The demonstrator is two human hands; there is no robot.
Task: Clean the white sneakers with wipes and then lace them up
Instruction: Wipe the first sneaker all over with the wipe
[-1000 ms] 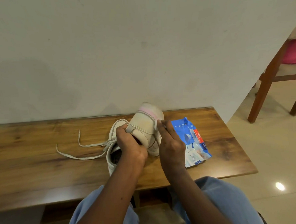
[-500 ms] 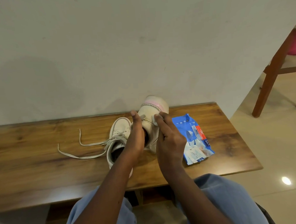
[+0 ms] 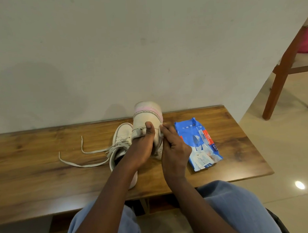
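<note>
My left hand (image 3: 141,149) holds a white sneaker (image 3: 147,116) tilted up above the wooden table (image 3: 35,159), its pink-edged sole facing the wall, thumb across the side. My right hand (image 3: 173,147) presses a white wipe (image 3: 160,134) against the sneaker's right side, fingers curled on it. The second white sneaker (image 3: 121,136) lies flat on the table just left of the held one, partly hidden by my left arm. Its loose white laces (image 3: 83,156) trail to the left.
A blue pack of wipes (image 3: 200,144) lies on the table right of my hands. The table stands against a plain wall. A wooden chair (image 3: 283,68) with a pink cushion stands on the tiled floor at right. My knees are under the table's front edge.
The held sneaker has tipped more upright. My left thumb moved up onto its side, and my right hand slid the wipe along its right side.
</note>
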